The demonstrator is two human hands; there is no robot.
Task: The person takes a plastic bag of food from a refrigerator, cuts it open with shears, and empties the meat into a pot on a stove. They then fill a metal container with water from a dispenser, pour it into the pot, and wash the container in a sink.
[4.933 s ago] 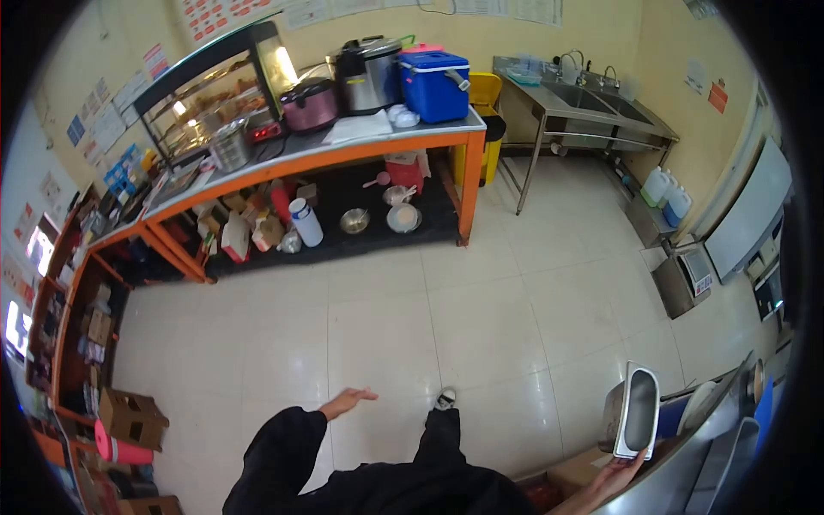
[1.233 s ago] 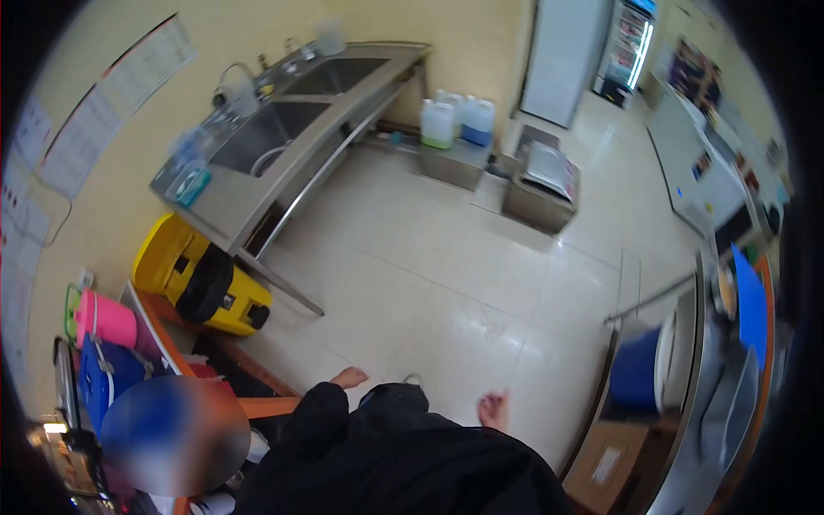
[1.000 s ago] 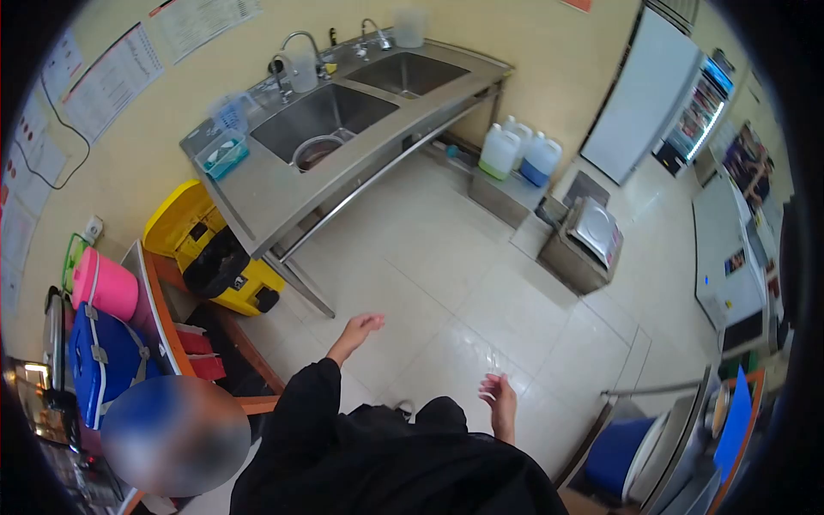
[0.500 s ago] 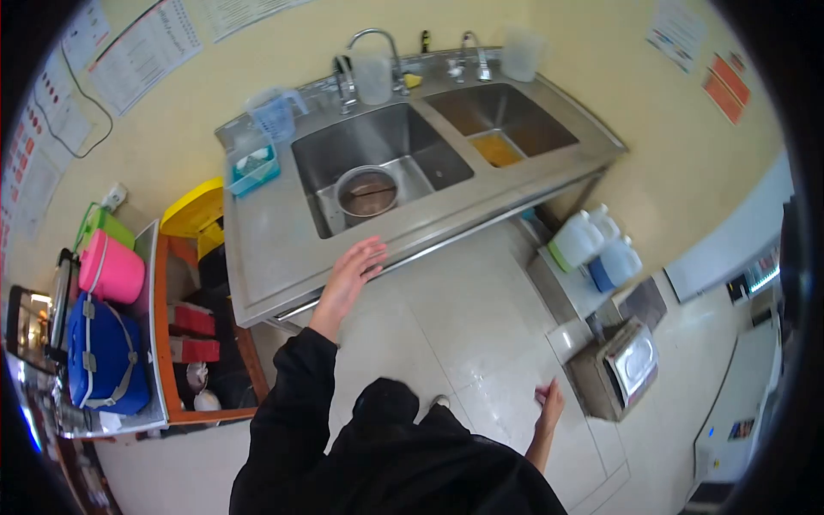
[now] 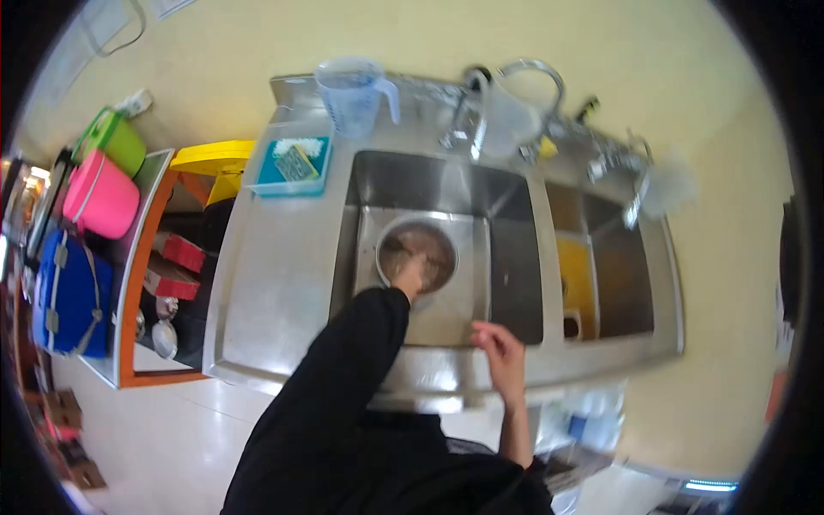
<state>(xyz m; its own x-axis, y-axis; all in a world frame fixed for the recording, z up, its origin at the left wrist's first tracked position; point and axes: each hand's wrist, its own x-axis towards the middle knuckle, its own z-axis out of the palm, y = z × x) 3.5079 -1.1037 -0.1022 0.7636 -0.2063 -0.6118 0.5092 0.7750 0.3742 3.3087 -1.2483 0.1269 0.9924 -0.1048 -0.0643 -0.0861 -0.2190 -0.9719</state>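
Observation:
My left hand (image 5: 411,275) reaches over the near rim of a round metal pot (image 5: 452,230), its fingers down inside. Brownish liquid and a dark shape show in the pot, blurred; what the fingers touch is not clear. The pot sits in the larger left basin (image 5: 511,257) of a steel double sink. Over the front edge of that basin is my right hand (image 5: 500,348), fingers loosely bent, with nothing visible in it.
A teal tub (image 5: 292,184) with a sponge (image 5: 296,163) and a clear measuring jug (image 5: 350,99) stand on the left counter. Faucets (image 5: 468,120) line the back. The right basin (image 5: 622,287) has an orange-yellow bottom. Pink (image 5: 103,197) and blue (image 5: 73,296) coolers stand left.
I have come closer to the sink, and the view has turned. My left hand has gone from in front of the counter down into the pot. My right hand has risen to the basin's edge.

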